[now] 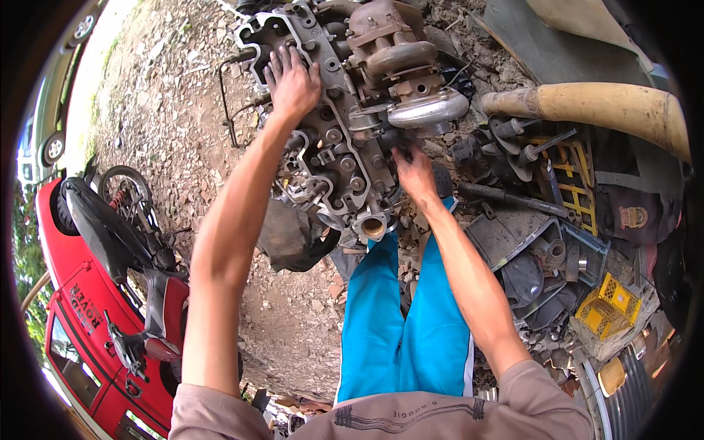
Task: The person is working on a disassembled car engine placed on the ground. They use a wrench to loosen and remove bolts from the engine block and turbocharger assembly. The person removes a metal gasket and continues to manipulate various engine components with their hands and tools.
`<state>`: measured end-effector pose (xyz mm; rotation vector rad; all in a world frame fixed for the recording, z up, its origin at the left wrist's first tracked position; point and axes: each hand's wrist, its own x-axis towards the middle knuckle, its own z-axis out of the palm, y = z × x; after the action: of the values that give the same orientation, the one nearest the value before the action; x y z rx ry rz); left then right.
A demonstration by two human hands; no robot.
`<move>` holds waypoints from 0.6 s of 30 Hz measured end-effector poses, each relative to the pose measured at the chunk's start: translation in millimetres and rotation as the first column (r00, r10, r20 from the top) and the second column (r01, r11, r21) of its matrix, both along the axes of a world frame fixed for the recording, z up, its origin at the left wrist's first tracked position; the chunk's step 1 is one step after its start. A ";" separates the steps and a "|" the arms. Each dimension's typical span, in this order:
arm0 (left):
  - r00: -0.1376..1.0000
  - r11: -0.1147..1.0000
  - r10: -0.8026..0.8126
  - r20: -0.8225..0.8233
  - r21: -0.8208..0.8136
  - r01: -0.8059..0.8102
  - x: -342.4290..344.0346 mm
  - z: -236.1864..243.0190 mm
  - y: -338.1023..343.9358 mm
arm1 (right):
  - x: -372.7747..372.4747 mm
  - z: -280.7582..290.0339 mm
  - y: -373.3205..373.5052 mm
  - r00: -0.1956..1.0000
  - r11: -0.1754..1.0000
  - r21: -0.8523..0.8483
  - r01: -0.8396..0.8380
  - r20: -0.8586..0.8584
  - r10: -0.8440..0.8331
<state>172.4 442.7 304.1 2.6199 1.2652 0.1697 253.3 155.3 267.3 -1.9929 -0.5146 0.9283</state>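
The engine [334,66] is in front of the person. The left hand [295,86] lies on its top, fingers spread loose. The right hand [415,173] bends its fingers under the turbocharger [424,110]; I can't tell if they grip. Dark letters mark the red car [67,268] and brown shirt [440,422].

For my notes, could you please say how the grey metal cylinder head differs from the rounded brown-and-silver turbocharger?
The long, grey metal cylinder head has open cavities along it, while the rounded brown-and-silver turbocharger is shorter and bulging. The left hand rests on the cylinder head, not on the turbocharger. Both look grimy and metallic.
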 end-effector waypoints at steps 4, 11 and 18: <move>0.973 0.991 0.116 0.198 0.048 -0.127 -32.1 8.6 -99.0 | 15.8 -17.3 24.5 0.988 0.994 -0.015 -0.111 0.110 0.112; 0.995 0.994 0.092 0.026 -0.055 -0.090 -63.5 -10.3 -185.2 | 19.4 -39.5 27.5 0.983 0.988 0.103 -0.112 0.154 0.096; 0.995 0.994 0.089 0.033 -0.072 -0.086 -61.1 -20.3 -187.0 | 33.5 -67.4 23.8 0.808 0.932 -0.143 -0.334 0.466 0.361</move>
<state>111.3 255.7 283.8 2.4925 1.3497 0.1826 286.8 179.1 199.9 -2.2291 -1.1855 0.6407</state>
